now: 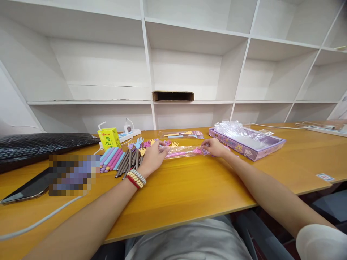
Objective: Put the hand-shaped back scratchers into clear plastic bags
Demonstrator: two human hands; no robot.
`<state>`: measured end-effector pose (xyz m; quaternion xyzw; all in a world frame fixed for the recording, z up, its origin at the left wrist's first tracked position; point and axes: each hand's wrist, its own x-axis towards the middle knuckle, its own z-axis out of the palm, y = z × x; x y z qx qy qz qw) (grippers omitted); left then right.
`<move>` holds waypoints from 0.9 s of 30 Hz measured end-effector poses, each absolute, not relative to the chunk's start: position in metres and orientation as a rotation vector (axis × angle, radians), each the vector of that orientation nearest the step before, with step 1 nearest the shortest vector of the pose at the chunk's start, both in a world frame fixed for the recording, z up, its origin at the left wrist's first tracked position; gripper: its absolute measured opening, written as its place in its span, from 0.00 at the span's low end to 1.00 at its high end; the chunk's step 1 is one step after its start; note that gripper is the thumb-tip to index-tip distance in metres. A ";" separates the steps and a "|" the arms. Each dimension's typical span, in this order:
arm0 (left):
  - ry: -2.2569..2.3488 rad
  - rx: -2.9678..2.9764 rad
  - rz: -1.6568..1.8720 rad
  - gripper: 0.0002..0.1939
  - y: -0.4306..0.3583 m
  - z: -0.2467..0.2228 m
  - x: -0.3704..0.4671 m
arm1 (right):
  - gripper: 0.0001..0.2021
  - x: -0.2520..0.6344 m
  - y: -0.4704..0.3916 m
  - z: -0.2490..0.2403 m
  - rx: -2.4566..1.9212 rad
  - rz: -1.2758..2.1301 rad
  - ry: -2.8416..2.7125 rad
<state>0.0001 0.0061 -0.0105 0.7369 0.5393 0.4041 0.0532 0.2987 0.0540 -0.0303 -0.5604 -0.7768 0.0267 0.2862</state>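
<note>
A pink back scratcher (182,153) lies lengthwise inside a clear plastic bag, held between my two hands just above or on the table. My left hand (153,157) pinches the bag's left end. At the other end, by the pink claw head, my right hand (213,147) has thumb and fingers closed on the bag. Beside my left hand are several back scratchers with coloured hand-shaped heads (139,143) and dark metal rods (126,163). Blue, pink and purple handles (111,159) are stacked to their left. Packed back scratchers (182,134) lie behind the bag.
A purple display box (248,145) holding clear plastic bags (230,129) stands right of my right hand. At left are a yellow drink carton (108,138), a power strip (131,135), a dark-screened device (27,184) and a white cable (51,218). White shelves (189,68) rise behind.
</note>
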 end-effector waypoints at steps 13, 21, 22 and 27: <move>1.801 2.361 1.307 0.19 0.016 0.004 -0.008 | 0.13 0.282 0.044 -0.012 -1.566 -0.296 -1.961; 2.122 2.318 1.039 0.19 0.072 0.019 -0.003 | 0.14 0.267 0.071 0.019 -1.755 -0.479 -1.975; 2.154 2.310 1.002 0.18 0.078 0.021 -0.001 | 0.14 0.266 0.077 0.020 -1.765 -0.496 -1.967; 2.269 2.288 0.799 0.16 0.112 0.028 0.013 | 0.14 0.267 0.108 0.016 -1.825 -0.507 -1.949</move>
